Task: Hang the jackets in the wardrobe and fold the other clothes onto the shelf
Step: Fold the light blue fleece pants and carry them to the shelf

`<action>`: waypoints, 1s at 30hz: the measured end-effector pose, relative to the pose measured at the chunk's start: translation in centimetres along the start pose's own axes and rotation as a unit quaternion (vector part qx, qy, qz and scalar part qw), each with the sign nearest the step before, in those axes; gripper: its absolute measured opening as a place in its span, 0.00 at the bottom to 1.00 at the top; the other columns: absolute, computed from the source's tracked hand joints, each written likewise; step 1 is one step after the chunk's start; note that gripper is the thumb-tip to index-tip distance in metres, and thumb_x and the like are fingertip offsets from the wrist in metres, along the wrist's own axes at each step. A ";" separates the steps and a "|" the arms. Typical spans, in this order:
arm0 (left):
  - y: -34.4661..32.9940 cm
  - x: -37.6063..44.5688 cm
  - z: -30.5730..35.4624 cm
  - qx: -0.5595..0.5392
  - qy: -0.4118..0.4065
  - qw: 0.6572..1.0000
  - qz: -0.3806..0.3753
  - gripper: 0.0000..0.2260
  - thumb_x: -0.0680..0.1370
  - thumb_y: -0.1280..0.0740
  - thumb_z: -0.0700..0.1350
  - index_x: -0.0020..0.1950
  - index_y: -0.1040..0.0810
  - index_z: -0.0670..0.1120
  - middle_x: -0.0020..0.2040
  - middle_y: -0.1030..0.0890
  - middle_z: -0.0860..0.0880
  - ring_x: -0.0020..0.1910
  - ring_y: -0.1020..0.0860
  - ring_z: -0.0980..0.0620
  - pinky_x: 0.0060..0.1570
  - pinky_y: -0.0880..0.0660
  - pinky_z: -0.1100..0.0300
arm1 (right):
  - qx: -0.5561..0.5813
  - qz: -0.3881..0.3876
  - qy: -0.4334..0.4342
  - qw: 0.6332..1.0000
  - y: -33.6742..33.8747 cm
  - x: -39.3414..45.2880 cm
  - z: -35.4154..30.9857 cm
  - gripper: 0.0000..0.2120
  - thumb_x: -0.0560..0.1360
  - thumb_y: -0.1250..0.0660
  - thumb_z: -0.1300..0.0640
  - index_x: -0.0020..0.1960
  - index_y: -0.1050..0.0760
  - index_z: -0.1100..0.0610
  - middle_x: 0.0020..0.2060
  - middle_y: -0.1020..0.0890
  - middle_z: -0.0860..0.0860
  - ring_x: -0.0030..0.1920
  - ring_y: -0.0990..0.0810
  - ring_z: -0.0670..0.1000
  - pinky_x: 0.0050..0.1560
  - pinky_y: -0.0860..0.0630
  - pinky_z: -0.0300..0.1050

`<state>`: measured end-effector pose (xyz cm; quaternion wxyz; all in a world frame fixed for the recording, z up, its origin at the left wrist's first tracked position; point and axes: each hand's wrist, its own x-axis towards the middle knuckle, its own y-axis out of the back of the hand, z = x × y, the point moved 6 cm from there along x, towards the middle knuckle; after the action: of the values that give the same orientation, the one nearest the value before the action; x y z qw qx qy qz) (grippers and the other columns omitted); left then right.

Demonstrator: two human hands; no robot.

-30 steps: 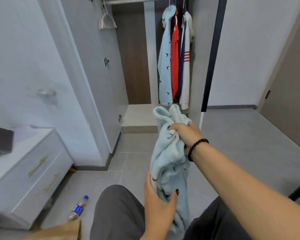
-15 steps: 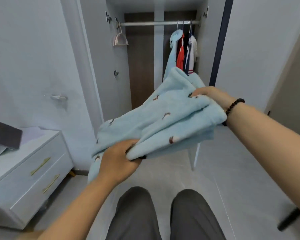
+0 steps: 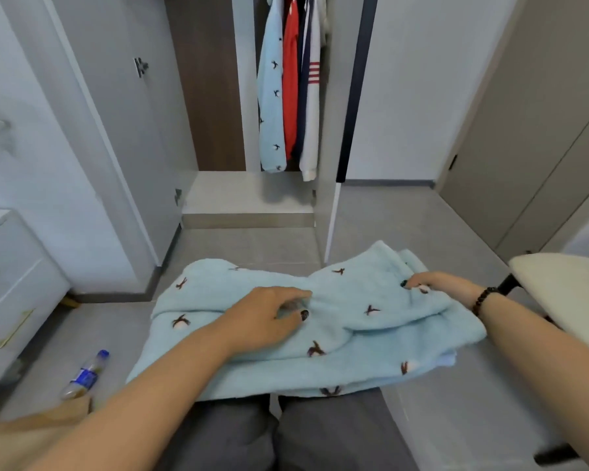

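Observation:
A light blue fleece garment (image 3: 381, 338) with small dark bird marks lies spread across my lap. My left hand (image 3: 262, 317) rests on its middle, fingers bent and pinching a fold of the fabric. My right hand (image 3: 436, 282) grips the garment's right edge, fingers curled into the cloth. Ahead stands the open wardrobe (image 3: 218, 96) with several jackets (image 3: 289, 79) hanging inside: a light blue one, a red one, a navy one and a white one with red stripes. The wardrobe's low shelf (image 3: 242, 195) under them is bare.
A white drawer unit (image 3: 11, 290) with gold handles stands at the left. A plastic bottle (image 3: 85, 375) lies on the grey floor beside it. A cream cushion (image 3: 565, 294) sits at the right edge. The wardrobe door (image 3: 123, 113) is swung open to the left.
The garment went from dangling in my right hand, to being held up stretched between both hands, to lying flat on my lap. Both hands have come down with it.

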<state>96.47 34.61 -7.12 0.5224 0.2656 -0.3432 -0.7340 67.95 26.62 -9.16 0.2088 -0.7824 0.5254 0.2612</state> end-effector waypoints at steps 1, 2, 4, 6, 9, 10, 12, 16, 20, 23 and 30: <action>-0.3 0.7 -0.4 0.037 0.001 0.999 -0.021 0.20 0.80 0.36 0.52 0.72 0.30 0.57 0.69 0.27 0.58 0.65 0.28 0.60 0.67 0.32 0.61 | 0.000 -0.002 -0.003 1.000 0.0 0.1 0.1 0.20 0.72 0.34 0.58 0.64 0.25 0.54 0.55 0.18 0.58 0.53 0.18 0.61 0.50 0.21 0.54; -0.7 1.3 -0.8 0.070 -0.001 0.997 -0.039 0.21 0.80 0.37 0.52 0.74 0.33 0.57 0.71 0.29 0.58 0.68 0.31 0.58 0.69 0.35 0.61 | 0.004 -0.006 -0.004 1.000 -0.1 0.1 -0.2 0.18 0.72 0.35 0.59 0.62 0.24 0.55 0.52 0.16 0.58 0.50 0.16 0.60 0.45 0.20 0.52; -0.7 2.2 -1.7 0.095 -0.002 0.994 -0.046 0.23 0.81 0.38 0.50 0.76 0.36 0.55 0.74 0.33 0.56 0.72 0.35 0.55 0.71 0.40 0.63 | 0.028 -0.001 0.001 1.000 0.1 0.2 -0.6 0.16 0.73 0.37 0.62 0.61 0.25 0.54 0.49 0.15 0.57 0.47 0.16 0.59 0.39 0.19 0.52; 0.7 2.4 -2.5 0.068 -0.007 0.998 -0.004 0.22 0.81 0.37 0.49 0.75 0.33 0.53 0.74 0.33 0.55 0.72 0.35 0.56 0.68 0.44 0.72 | -0.023 0.035 -0.012 0.999 1.0 0.5 -0.7 0.18 0.71 0.35 0.63 0.61 0.24 0.57 0.52 0.16 0.58 0.50 0.17 0.61 0.44 0.19 0.57; 4.6 2.0 -4.9 0.033 0.028 0.995 0.092 0.19 0.80 0.36 0.49 0.71 0.28 0.52 0.69 0.27 0.55 0.67 0.30 0.57 0.63 0.41 0.72 | -0.232 0.131 -0.073 0.961 2.7 0.8 -0.5 0.20 0.67 0.30 0.61 0.58 0.22 0.63 0.53 0.18 0.63 0.55 0.20 0.64 0.58 0.24 0.63; 5.7 1.7 -6.2 0.024 0.055 0.992 0.113 0.18 0.80 0.35 0.49 0.70 0.27 0.52 0.68 0.26 0.54 0.64 0.29 0.58 0.62 0.39 0.69 | -0.293 0.150 -0.093 0.940 2.7 0.9 -0.3 0.20 0.67 0.29 0.59 0.58 0.23 0.63 0.53 0.19 0.62 0.55 0.20 0.63 0.57 0.23 0.61; 7.2 0.9 -9.1 0.013 0.117 0.984 0.133 0.18 0.80 0.35 0.48 0.70 0.27 0.51 0.68 0.25 0.52 0.62 0.29 0.57 0.60 0.37 0.66 | -0.411 0.169 -0.127 0.887 1.7 1.3 -0.3 0.21 0.67 0.28 0.56 0.58 0.26 0.62 0.50 0.20 0.57 0.51 0.21 0.58 0.48 0.19 0.49; 8.3 -1.2 -13.4 -0.027 0.199 0.963 0.178 0.17 0.80 0.35 0.45 0.69 0.26 0.48 0.66 0.24 0.49 0.60 0.26 0.51 0.58 0.35 0.62 | -0.547 0.222 -0.057 0.805 -3.3 3.7 -2.3 0.35 0.70 0.29 0.53 0.71 0.42 0.58 0.65 0.34 0.57 0.62 0.29 0.59 0.56 0.24 0.50; 9.1 -2.9 -16.0 -0.184 0.223 0.925 0.246 0.07 0.79 0.33 0.43 0.55 0.19 0.52 0.53 0.19 0.56 0.52 0.22 0.55 0.51 0.30 0.64 | -0.536 0.158 0.207 0.803 -13.7 4.5 -6.0 0.25 0.74 0.34 0.56 0.70 0.36 0.53 0.67 0.35 0.53 0.66 0.33 0.55 0.64 0.31 0.47; 9.6 -4.0 -17.7 -0.270 0.243 0.898 0.248 0.06 0.77 0.32 0.45 0.49 0.17 0.56 0.48 0.17 0.59 0.48 0.21 0.60 0.43 0.28 0.67 | -0.517 0.029 0.397 0.758 -23.1 2.2 -6.5 0.12 0.76 0.36 0.55 0.60 0.26 0.51 0.59 0.27 0.47 0.61 0.30 0.49 0.62 0.33 0.41; 9.5 -6.2 -20.9 -0.371 0.273 0.854 0.242 0.05 0.76 0.29 0.43 0.45 0.18 0.41 0.41 0.15 0.51 0.44 0.17 0.54 0.39 0.22 0.64 | -0.535 -0.104 0.507 0.668 -35.0 0.0 -3.3 0.15 0.76 0.35 0.45 0.57 0.21 0.52 0.54 0.25 0.47 0.56 0.30 0.49 0.59 0.34 0.44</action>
<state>119.62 33.72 -12.54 0.8162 0.1499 0.0570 -0.5551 101.13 37.26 -4.82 -0.5184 -0.8212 0.2355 0.0375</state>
